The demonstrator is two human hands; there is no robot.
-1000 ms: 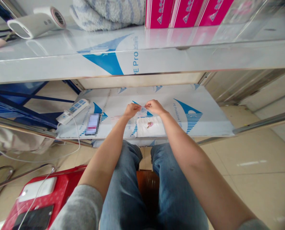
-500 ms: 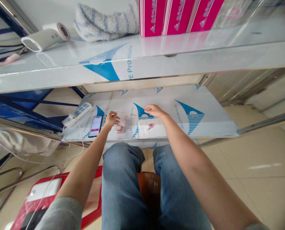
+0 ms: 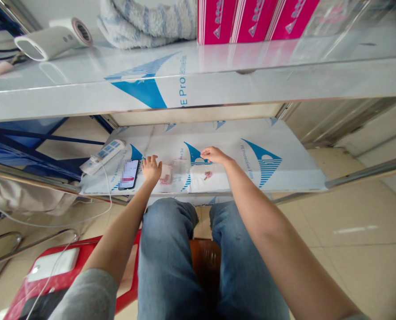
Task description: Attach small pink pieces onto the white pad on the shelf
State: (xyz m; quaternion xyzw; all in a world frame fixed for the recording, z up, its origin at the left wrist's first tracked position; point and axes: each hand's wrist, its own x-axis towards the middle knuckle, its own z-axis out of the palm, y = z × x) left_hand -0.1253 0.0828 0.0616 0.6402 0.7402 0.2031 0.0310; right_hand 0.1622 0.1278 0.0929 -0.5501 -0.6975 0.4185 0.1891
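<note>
My left hand (image 3: 151, 170) is raised, fingers spread, over the film-covered shelf (image 3: 258, 138). Just right of it lies a small pink-and-white packet (image 3: 165, 174), with a clear plastic bag (image 3: 180, 168) beside that. My right hand (image 3: 214, 154) rests on the shelf with its fingers together. Any thin item between its fingertips is too small to tell. Below it lies a white sachet with a pink print (image 3: 206, 177). A phone (image 3: 128, 174) with a blurred screen lies left of my left hand.
A white power strip (image 3: 101, 156) and its cable sit at the shelf's left. Above are a glossy upper shelf (image 3: 218, 80), pink boxes (image 3: 251, 22), a towel (image 3: 144, 22) and a white hair dryer (image 3: 51, 38). A red stool (image 3: 64, 280) stands low left.
My hands, together at the middle of the shelf a second ago, are now apart, with my left hand further left. The pink packet and clear bag now lie separately on the shelf.
</note>
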